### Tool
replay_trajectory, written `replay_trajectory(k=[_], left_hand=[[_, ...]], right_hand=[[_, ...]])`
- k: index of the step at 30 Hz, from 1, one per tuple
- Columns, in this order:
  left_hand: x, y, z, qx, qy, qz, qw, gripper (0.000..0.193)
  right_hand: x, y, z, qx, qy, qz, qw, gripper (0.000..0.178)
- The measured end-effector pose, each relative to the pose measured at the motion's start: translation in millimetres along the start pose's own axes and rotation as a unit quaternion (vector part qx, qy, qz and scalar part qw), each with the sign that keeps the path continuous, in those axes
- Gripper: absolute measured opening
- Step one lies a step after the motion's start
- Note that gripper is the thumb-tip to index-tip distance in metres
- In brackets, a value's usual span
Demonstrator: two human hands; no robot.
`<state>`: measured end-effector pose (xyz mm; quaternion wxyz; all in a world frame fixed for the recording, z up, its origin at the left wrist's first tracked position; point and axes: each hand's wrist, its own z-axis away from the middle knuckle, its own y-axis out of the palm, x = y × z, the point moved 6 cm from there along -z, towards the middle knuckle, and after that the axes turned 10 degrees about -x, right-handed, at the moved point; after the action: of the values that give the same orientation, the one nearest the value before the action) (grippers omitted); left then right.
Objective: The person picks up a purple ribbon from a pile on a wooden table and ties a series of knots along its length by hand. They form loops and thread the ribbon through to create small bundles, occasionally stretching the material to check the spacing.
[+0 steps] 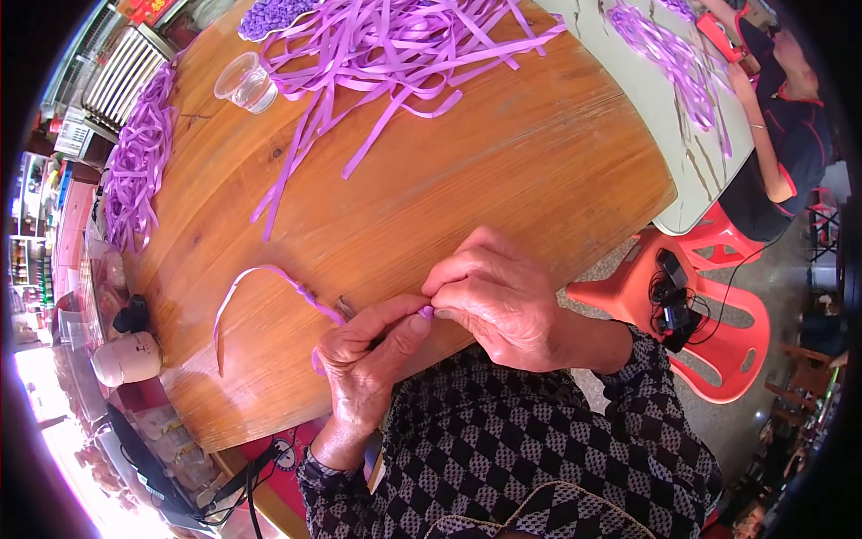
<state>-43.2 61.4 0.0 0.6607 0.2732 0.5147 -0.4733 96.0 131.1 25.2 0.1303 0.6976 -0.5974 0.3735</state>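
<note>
Near the table's front edge, my left hand (373, 350) pinches a purple ribbon (321, 305) between thumb and forefinger. A small folded or knotted bit of it shows at the fingertips. From behind this hand the ribbon's loose length runs left in an arc over the wood, with a small knot partway along, and its end lies on the table. My right hand (496, 301) is closed at the same spot, its thumb and fingertips meeting the left ones at the folded bit. What lies inside the right fingers is mostly hidden.
The wooden table (539, 162) carries a heap of purple ribbons (386, 45), a clear plastic cup (246, 83) and a dish of small purple pieces (274, 13). More ribbon (139, 171) hangs along the left edge. At right stand orange stools (620, 278) with black cables; a person sits beyond.
</note>
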Motion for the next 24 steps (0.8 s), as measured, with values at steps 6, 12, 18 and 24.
replay_trajectory(k=[6,12,18,24], left_hand=[[1,0,-1,0.015,-0.030,0.009,0.999,0.016],[5,4,-5,0.031,-0.067,0.095,0.993,0.016],[8,11,-7,0.068,-0.119,0.214,0.967,0.018],[12,9,-7,0.086,-0.125,0.198,0.968,0.016]], right_hand=[[-1,-2,1,0.000,0.006,-0.008,1.000,0.021],[0,-6,-7,0.013,0.025,-0.045,0.999,0.031],[-2,-1,-10,0.008,0.059,-0.061,0.996,0.037],[0,0,-12,0.024,0.032,-0.084,0.996,0.031]])
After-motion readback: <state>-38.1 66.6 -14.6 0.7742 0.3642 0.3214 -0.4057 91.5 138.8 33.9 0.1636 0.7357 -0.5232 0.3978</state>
